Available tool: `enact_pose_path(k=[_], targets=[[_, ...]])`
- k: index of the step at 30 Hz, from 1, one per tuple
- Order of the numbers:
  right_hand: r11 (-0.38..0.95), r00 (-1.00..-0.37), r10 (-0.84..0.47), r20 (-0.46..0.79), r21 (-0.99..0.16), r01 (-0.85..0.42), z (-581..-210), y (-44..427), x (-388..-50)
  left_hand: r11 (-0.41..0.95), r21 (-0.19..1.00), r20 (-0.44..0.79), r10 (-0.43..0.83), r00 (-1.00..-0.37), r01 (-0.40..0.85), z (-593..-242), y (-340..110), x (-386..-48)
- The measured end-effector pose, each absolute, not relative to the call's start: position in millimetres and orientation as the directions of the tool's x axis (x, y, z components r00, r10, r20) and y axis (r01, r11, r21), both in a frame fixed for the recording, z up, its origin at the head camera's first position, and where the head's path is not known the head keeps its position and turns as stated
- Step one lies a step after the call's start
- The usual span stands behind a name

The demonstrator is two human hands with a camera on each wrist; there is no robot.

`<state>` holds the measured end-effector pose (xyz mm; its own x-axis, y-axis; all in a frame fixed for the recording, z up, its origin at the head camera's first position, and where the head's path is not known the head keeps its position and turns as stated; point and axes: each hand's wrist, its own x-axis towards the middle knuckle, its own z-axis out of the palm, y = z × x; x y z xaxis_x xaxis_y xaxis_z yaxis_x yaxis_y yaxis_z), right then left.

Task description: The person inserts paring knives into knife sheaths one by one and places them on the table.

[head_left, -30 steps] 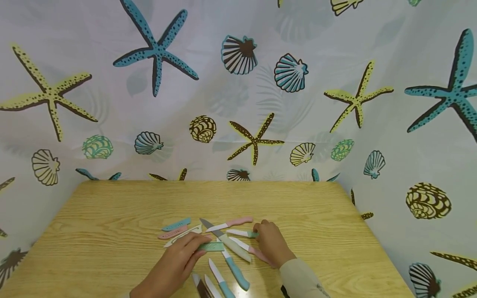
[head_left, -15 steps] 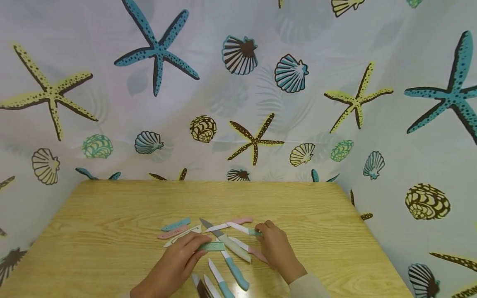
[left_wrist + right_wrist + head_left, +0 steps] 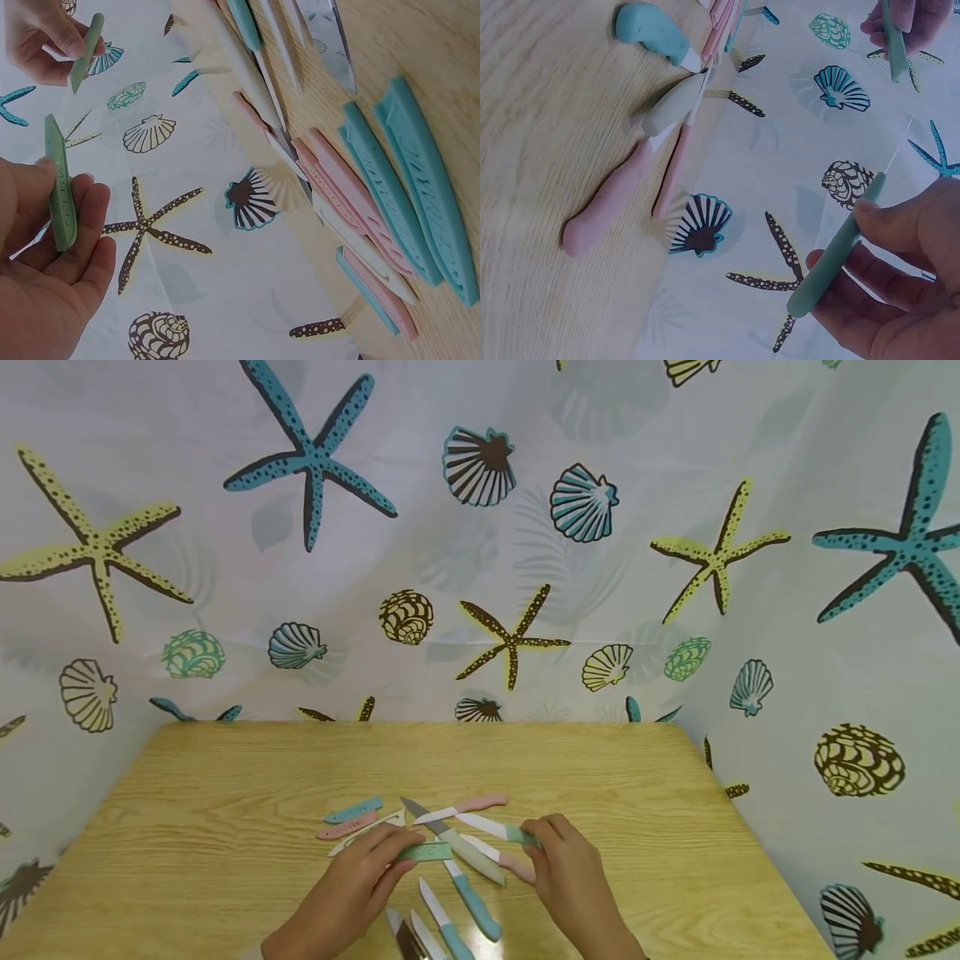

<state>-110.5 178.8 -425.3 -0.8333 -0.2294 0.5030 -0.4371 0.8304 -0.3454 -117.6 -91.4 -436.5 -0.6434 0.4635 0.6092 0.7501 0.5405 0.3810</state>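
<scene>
My left hand (image 3: 354, 887) pinches a green sheath (image 3: 426, 852) between thumb and fingers; in the left wrist view the sheath (image 3: 58, 184) stands nearly upright against the fingers. With thumb and fingers my right hand (image 3: 576, 881) grips the green handle (image 3: 836, 255) of a white-bladed knife (image 3: 483, 825), whose blade points left toward the sheath. Sheath and knife are apart. Beneath the hands lie a cream-handled knife (image 3: 474, 860), two pink-handled knives (image 3: 483, 802) and a blue-handled knife (image 3: 476, 906), partly crossing one another.
Blue (image 3: 354, 811), pink (image 3: 347, 826) and cream (image 3: 390, 820) sheaths lie left of the knives. More knives, one blue-handled (image 3: 454, 941), lie at the near edge of view. A patterned cloth (image 3: 420, 552) hangs behind the wooden table (image 3: 225, 827).
My right hand has lifted the green-handled knife and drawn back toward the right and nearer me, showing more of the handle. The left hand with the green sheath has stayed nearly still.
</scene>
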Motion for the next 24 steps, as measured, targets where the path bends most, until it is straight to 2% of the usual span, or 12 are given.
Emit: enact_pose_path(k=[9,18,24], targets=[[0.83,-0.826,-0.247,0.506,-0.328,-0.45,-425,178,-93,0.527,0.36,0.637,0.465,-0.615,0.77,-438,-92,-119],[0.834,-0.821,-0.263,0.507,-0.308,-0.457,-427,176,-91,0.557,0.335,0.61,0.487,-0.625,0.76,-439,-95,-118],[0.847,-0.806,-0.276,0.524,-0.264,-0.461,-427,176,-90,0.556,0.306,0.617,0.502,-0.606,0.773,-440,-95,-117]])
